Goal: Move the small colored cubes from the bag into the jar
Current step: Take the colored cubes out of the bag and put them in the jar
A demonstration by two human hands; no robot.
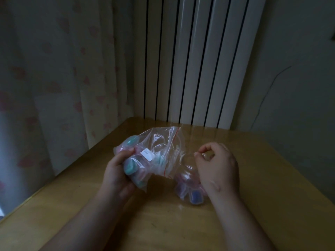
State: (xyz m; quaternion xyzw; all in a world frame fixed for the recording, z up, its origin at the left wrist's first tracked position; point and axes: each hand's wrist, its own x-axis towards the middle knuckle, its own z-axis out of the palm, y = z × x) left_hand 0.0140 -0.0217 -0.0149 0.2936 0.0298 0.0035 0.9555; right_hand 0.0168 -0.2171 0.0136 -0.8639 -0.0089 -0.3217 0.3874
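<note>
Both forearms come in from the bottom edge. L hand (116, 171) is curled tight round the lower end of the clear zip bag (159, 145), gripping the cubes (129, 166) thru the plastic. R hand (217, 167) has bent fingers, thumb + index pinching the rim of the jar (188, 175), which touches the bag mouth w/ a few cubes in its base. R wrist hides part of the jar. Dim light, so the jar outline is faint and I can't tell if it rests on the table (163, 223). Radiator (190, 60) behind.

A tan wooden worktop (181, 227) fills the lower view. Behind its far edge stands a white ribbed radiator (195, 60). Left of the radiator hangs a pale curtain (54, 78) with pink prints; right of it, a plain wall (297, 78).
</note>
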